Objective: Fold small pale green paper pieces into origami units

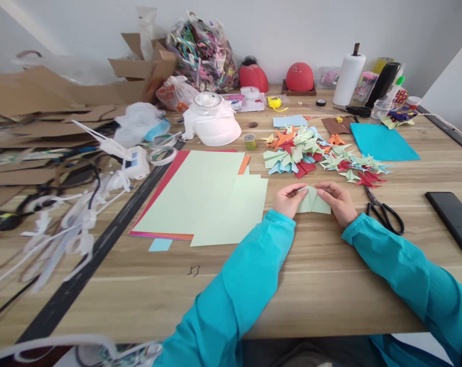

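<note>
Between my two hands is a small pale green sheet of folding paper (pixel 311 201), creased down its middle. My left hand (pixel 288 200) pinches its left side with thumb and fingers. On the opposite side my right hand (pixel 338 201) grips the paper's right part near the upper edge. Just beyond the hands lies a heap of folded paper cranes (pixel 296 150) in green, orange, red and blue. Black-handled scissors (pixel 386 211) rest right of my right hand. To the left sits a stack of coloured paper sheets (pixel 200 199), pale green on top.
A black phone (pixel 453 221) lies at the right edge. Bright blue paper (pixel 384 141) is behind the scissors. A thread spool (pixel 250 141), yellow tape measure (pixel 276 103) and white roll (pixel 349 79) stand farther back. Tangled white cables (pixel 78 219) and cardboard (pixel 62 92) fill the left.
</note>
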Tool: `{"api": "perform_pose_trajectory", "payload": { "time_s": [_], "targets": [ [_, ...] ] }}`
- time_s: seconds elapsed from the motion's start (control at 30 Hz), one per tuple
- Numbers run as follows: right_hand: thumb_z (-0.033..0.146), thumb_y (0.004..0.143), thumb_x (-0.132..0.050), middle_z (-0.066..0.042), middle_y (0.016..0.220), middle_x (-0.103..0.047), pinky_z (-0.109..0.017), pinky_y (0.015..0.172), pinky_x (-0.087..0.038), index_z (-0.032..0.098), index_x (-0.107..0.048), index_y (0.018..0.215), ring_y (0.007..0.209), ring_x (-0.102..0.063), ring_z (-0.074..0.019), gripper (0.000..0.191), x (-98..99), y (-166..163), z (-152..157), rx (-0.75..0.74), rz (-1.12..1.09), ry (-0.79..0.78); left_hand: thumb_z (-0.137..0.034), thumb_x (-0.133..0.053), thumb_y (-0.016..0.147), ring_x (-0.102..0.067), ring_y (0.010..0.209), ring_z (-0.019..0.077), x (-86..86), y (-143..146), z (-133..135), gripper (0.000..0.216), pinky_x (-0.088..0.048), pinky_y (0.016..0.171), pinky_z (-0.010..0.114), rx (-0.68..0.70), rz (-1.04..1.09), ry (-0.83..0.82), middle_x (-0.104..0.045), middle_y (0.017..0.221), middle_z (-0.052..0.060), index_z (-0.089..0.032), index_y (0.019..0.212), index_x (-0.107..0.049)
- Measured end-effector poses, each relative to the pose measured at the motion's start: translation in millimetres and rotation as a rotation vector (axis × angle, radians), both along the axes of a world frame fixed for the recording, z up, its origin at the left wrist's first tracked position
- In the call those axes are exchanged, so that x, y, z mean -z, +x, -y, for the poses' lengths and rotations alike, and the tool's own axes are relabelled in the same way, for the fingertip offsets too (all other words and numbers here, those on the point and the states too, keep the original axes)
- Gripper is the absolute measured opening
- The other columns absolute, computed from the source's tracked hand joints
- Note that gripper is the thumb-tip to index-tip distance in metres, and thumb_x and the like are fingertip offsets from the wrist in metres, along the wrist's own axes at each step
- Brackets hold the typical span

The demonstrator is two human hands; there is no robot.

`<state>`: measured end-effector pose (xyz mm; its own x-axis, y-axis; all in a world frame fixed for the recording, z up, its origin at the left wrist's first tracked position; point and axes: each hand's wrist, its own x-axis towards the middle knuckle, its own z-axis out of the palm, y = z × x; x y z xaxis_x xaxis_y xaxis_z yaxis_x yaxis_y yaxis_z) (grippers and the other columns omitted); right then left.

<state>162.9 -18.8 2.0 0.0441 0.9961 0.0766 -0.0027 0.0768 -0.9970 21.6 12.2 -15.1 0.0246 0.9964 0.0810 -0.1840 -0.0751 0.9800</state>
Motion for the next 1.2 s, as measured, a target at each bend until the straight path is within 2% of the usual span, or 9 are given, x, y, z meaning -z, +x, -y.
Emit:
{"api": "perform_pose_trajectory", "payload": {
  "time_s": [0.13, 0.3, 0.43, 0.53, 0.63, 0.93, 1.2],
  "targets": [
    [0.041, 0.066, -0.067, -0.001, 0.074, -0.063, -0.028, 0.067, -0.045, 0.020, -0.061, 0.088, 0.071, -0.057, -0.0146, 0.031, 0.8, 0.7, 0.6, -0.015, 0.038, 0.045, -0.027, -0.071, 0.057, -0.057, 0.065, 0.0131, -2.2, -0.3, 1.6, 0.024, -0.047, 0.064, 0.027, 0.032, -0.049, -0.013, -0.067, 0.069, 0.003, -0.015, 0.078, -0.069],
    [0.038, 0.067, -0.066, 0.002, 0.065, -0.060, -0.026, 0.058, -0.042, 0.022, -0.060, 0.092, 0.060, -0.053, -0.0120, 0.031, 5.0, 2.6, -2.2, 0.037, 0.071, 0.098, -0.021, -0.070, 0.057, -0.061, 0.083, 0.0175, -3.3, -2.2, 0.7, 0.029, -0.048, 0.079, 0.031, 0.098, 0.048, -0.029, -0.069, 0.086, 0.007, -0.015, 0.086, -0.068],
    [0.035, 0.069, -0.063, -0.001, 0.077, -0.065, -0.030, 0.071, -0.045, 0.022, -0.064, 0.078, 0.076, -0.058, -0.0161, 0.016, 6.1, 3.3, -4.3, 0.146, 0.062, 0.151, -0.017, -0.069, 0.058, -0.061, 0.091, 0.0194, -3.0, -2.8, 1.0, 0.038, -0.047, 0.084, 0.032, 0.226, 0.101, -0.031, -0.068, 0.095, 0.007, -0.017, 0.097, -0.066],
    [0.031, 0.068, -0.062, -0.002, 0.082, -0.066, -0.032, 0.076, -0.044, 0.022, -0.066, 0.076, 0.082, -0.058, -0.0175, 0.013, 5.6, 3.9, -4.2, 0.163, 0.034, 0.119, -0.016, -0.068, 0.059, -0.059, 0.097, 0.0212, -4.2, -2.5, 2.8, 0.036, -0.045, 0.087, 0.034, 0.285, 0.079, -0.022, -0.066, 0.102, 0.007, -0.017, 0.095, -0.067],
    [0.027, 0.067, -0.061, -0.001, 0.080, -0.066, -0.032, 0.074, -0.044, 0.022, -0.067, 0.079, 0.078, -0.058, -0.0169, 0.014, 4.5, 4.6, -3.1, 0.135, -0.007, 0.067, -0.016, -0.066, 0.061, -0.057, 0.102, 0.0219, -5.0, -2.7, 3.7, 0.031, -0.043, 0.091, 0.035, 0.264, 0.041, 0.003, -0.065, 0.103, 0.008, -0.017, 0.092, -0.068],
    [0.023, 0.061, -0.064, 0.000, 0.075, -0.067, -0.032, 0.074, -0.044, 0.022, -0.068, 0.071, 0.078, -0.059, -0.0176, 0.012, 0.3, 3.3, 0.1, 0.110, 0.014, 0.009, -0.014, -0.063, 0.063, -0.059, 0.097, 0.0206, -1.6, -5.5, 0.9, 0.021, -0.043, 0.089, 0.034, 0.146, -0.112, 0.048, -0.068, 0.094, 0.008, -0.016, 0.083, -0.070],
    [0.023, 0.060, -0.067, -0.001, 0.080, -0.069, -0.032, 0.075, -0.046, 0.021, -0.068, 0.075, 0.081, -0.061, -0.0186, 0.015, 3.8, 4.3, -1.3, 0.047, -0.031, 0.054, -0.015, -0.064, 0.062, -0.060, 0.094, 0.0209, 2.7, -3.9, 0.0, 0.026, -0.045, 0.087, 0.033, 0.239, -0.038, 0.050, -0.068, 0.096, 0.008, -0.015, 0.087, -0.069]
  ]
}}
